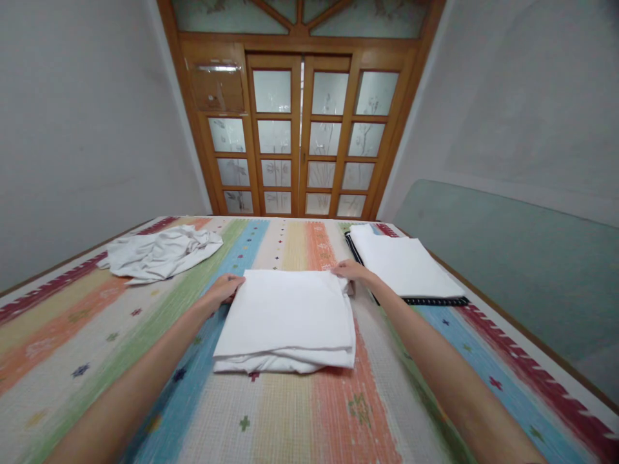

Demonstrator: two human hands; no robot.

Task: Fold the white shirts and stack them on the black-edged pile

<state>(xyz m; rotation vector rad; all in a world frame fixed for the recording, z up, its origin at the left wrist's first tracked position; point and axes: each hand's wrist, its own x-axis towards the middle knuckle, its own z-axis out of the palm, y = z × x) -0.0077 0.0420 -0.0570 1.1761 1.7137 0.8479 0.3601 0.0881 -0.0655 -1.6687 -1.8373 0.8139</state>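
Observation:
A folded white cloth [287, 319] lies in front of me on the striped bedcover [338, 412]. My left hand [225, 288] grips the cloth's far left corner, fingers curled on its edge. My right hand [349, 270] pinches the far right corner. Both forearms stretch forward on either side of the cloth.
A crumpled white garment [159, 253] lies at the far left of the bed. A neat stack of folded white cloths on a dark one [403, 264] sits at the far right. Wooden doors with frosted panes [302, 135] stand behind; walls close both sides.

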